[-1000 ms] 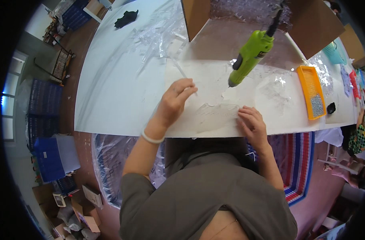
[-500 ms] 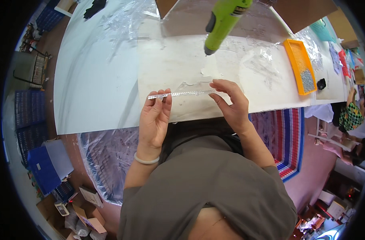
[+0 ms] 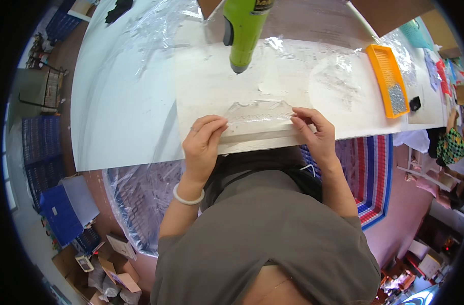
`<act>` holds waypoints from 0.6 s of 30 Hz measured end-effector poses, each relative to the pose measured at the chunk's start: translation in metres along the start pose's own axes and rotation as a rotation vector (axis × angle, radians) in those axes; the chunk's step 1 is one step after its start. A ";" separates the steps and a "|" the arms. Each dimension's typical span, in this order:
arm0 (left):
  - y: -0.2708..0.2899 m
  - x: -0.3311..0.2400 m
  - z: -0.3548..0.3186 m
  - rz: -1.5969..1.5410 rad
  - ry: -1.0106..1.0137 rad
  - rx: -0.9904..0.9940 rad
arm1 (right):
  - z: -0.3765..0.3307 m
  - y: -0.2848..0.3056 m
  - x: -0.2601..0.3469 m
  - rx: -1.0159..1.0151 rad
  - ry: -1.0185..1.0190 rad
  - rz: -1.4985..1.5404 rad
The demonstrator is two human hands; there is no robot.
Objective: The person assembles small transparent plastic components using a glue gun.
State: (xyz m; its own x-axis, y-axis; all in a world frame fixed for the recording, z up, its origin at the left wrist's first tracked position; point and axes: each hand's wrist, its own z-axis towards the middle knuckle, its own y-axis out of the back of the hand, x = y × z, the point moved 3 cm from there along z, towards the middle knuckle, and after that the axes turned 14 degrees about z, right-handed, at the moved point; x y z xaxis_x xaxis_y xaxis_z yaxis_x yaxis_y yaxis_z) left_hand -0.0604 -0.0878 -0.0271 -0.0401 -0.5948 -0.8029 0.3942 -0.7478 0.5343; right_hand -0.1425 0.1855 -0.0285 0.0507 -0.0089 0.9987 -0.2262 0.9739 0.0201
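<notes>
Both hands pinched clear plastic strip (image 3: 260, 118) flat on bench (image 3: 125, 117): left hand (image 3: 204, 145) at one end, right hand (image 3: 313, 133) at other. Green driver (image 3: 243, 30) hung just beyond grips. Risk: thin strip slipping or flexing under uneven finger pressure.

Both hands are now gripping a clear plastic piece (image 3: 260, 116) by its ends, the left hand (image 3: 202, 147) at its left end and the right hand (image 3: 316, 133) at its right. A second ago they were lying flat and apart on the white board (image 3: 211, 86); half a second ago they were lifting the piece edge-on. It is now lying flat, turned face up. The hanging green power screwdriver (image 3: 243, 28) is sitting closer above the hands.
</notes>
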 end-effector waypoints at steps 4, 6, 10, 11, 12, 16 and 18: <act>-0.010 -0.005 0.019 0.329 -0.203 -0.032 | 0.004 -0.006 0.001 -0.012 0.140 -0.215; -0.014 -0.002 0.024 0.313 -0.143 -0.070 | 0.008 -0.007 -0.002 -0.042 0.277 -0.404; -0.011 0.001 0.030 0.418 -0.149 -0.046 | 0.016 -0.014 0.002 -0.032 0.359 -0.443; -0.011 0.002 0.032 0.401 -0.140 -0.013 | 0.018 -0.013 0.002 -0.020 0.367 -0.459; -0.011 0.003 0.033 0.380 -0.132 0.022 | 0.018 -0.012 0.003 -0.009 0.374 -0.479; -0.011 -0.002 0.030 0.329 -0.113 0.093 | 0.018 -0.001 -0.003 -0.021 0.290 -0.408; -0.011 -0.002 0.029 0.334 -0.101 0.077 | 0.020 -0.004 0.000 -0.004 0.323 -0.413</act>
State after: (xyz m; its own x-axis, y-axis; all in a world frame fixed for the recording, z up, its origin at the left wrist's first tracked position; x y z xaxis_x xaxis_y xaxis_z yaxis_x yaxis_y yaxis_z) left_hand -0.0912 -0.0871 -0.0238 -0.0128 -0.8337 -0.5521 0.3304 -0.5246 0.7846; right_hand -0.1608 0.1771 -0.0278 0.4325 -0.3222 0.8421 -0.1208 0.9049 0.4082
